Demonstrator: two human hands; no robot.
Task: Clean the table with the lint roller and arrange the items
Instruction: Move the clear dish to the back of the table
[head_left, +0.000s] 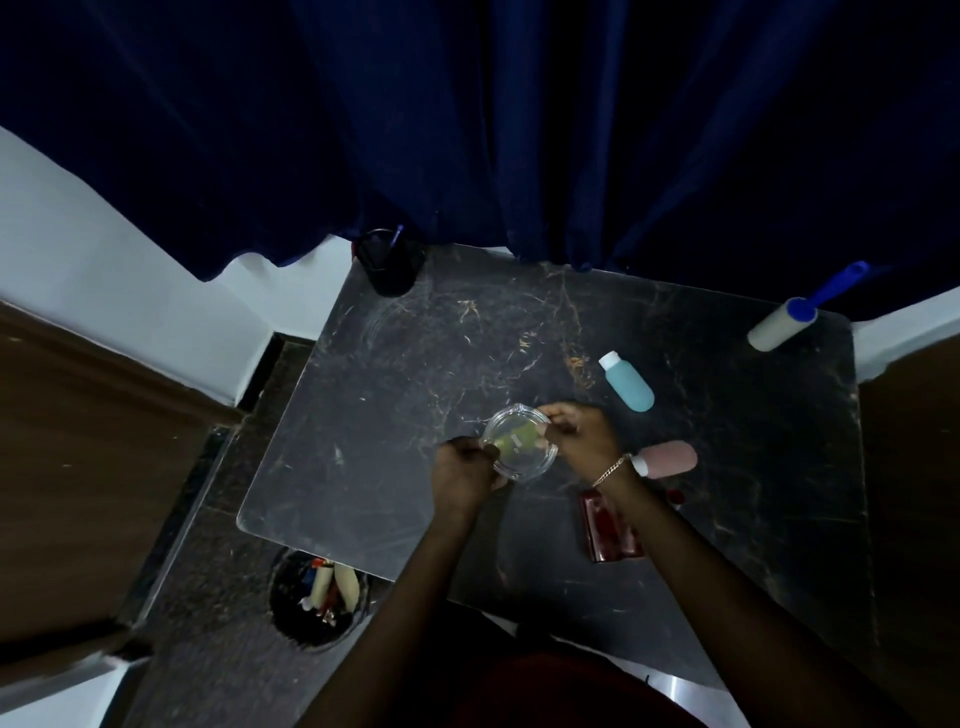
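Note:
Both hands hold a clear round glass dish (521, 441) with something green inside, just above the middle of the dark marble table (395, 395). My left hand (464, 468) grips its near left rim. My right hand (577, 435), with a chain bracelet at the wrist, pinches its right rim. The lint roller (783, 323), white roll with a blue handle, lies at the far right corner. A light blue bottle (627, 381) lies to the right of the dish. A pink bottle (667, 459) lies beside my right wrist. A red case (609, 530) sits partly under my right forearm.
A black pen cup (388, 262) with a blue pen stands at the table's far left corner. A dark bin (317, 597) with scraps sits on the floor by the near left edge. A dark blue curtain (519, 130) hangs behind the table.

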